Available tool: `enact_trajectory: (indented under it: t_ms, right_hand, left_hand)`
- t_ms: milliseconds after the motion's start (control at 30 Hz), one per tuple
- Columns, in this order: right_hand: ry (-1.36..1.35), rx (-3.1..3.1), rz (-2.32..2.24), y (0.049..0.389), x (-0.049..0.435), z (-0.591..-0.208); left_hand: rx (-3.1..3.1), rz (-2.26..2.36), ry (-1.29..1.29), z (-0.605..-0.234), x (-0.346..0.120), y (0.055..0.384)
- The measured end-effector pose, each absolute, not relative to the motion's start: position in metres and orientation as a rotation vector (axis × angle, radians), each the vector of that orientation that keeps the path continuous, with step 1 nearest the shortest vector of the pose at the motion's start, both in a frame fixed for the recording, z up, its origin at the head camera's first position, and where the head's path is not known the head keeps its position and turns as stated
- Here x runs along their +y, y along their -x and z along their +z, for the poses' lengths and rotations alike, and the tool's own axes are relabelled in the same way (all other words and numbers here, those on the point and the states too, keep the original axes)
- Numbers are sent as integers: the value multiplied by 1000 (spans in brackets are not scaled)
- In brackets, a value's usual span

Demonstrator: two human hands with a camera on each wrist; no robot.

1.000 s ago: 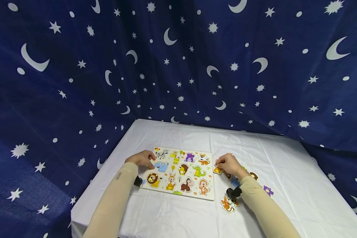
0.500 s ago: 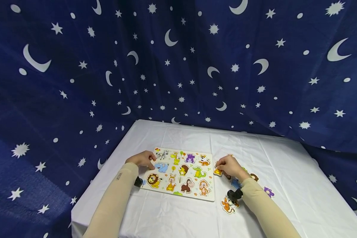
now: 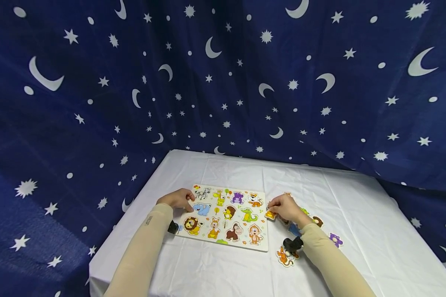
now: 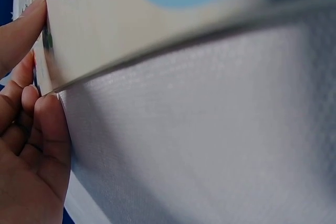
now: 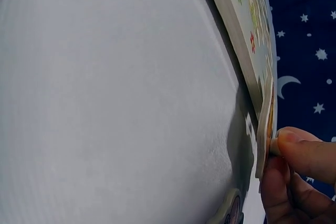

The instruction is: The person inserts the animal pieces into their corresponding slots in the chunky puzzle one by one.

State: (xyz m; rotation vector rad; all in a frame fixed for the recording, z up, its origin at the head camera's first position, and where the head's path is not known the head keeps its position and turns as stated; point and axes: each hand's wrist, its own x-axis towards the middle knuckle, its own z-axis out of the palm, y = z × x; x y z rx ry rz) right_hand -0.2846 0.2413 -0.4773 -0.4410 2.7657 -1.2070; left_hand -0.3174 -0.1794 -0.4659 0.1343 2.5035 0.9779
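Observation:
My left hand [image 3: 177, 198] holds the wooden animal puzzle board [image 3: 223, 243] at its left edge. In the left wrist view the thumb lies over the board's face and the curled fingers meet its side. By the board's right edge, my right hand [image 3: 285, 207] pinches an orange-yellow animal puzzle piece [image 3: 270, 215] by its small knob [image 5: 274, 147]. The right wrist view shows this piece [image 5: 264, 129] tilted, almost edge-on, overlapping the board's edge. Its animal is mostly hidden by the fingers.
Several loose pieces lie right of the board, partly under the right forearm: an orange tiger piece [image 3: 283, 258], a purple one [image 3: 335, 239], a blue one [image 3: 294, 229] and a brown-maned one [image 3: 317, 221]. A white cloth [image 3: 215, 272] covers the table; a dark blue star-and-moon curtain [image 3: 223, 82] stands behind.
My right hand has shifted slightly left, bringing the pinched piece up to the board's right edge. The left hand stays in place on the board.

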Motion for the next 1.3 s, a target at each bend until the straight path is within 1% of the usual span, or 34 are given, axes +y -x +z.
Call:
enact_trajectory:
  t_ms: [333, 567, 1300]
  right_hand:
    - [516, 2796, -1138, 285, 237, -480]
    - [463, 2763, -1170, 283, 236, -477]
    - [557, 2776, -1157, 275, 219, -477]
  left_hand:
    - [2513, 972, -137, -468, -180, 320]
    - [2520, 973, -150, -469, -180, 321]
    - [2529, 969, -147, -470, -180, 319]
